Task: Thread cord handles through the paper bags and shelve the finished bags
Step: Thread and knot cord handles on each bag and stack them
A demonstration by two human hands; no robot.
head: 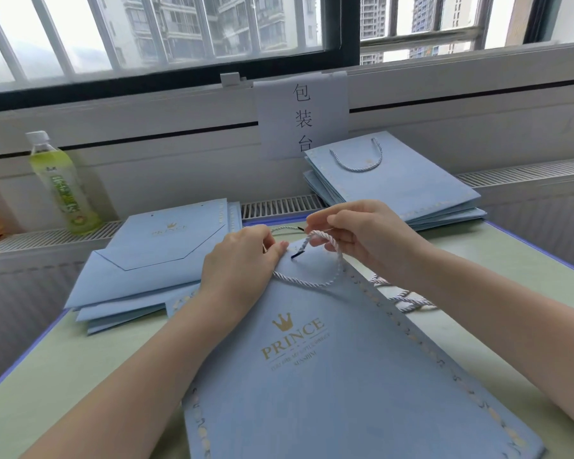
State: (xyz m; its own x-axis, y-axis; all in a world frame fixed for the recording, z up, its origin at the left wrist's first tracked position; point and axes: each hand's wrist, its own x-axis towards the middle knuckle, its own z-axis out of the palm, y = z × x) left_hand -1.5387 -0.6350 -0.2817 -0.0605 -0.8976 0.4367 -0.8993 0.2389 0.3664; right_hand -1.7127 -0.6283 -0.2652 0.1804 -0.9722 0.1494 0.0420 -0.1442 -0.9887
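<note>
Now threading a cord handle at the top edge of the flat paper bag.

Centre frame, the right hand pinches the twisted cord just behind its dark tip, which points down-left toward the bag's top edge; the hole itself I cannot make out. The left hand, fingers curled, pinches that edge just left of the tip, so the right hand is likely the one to drive it. Handled bags lie stacked upper right, unthreaded ones at left.

Your left hand sits at frame centre, fingers curled in a pinch; your right hand, just right, pinches likewise.
</note>
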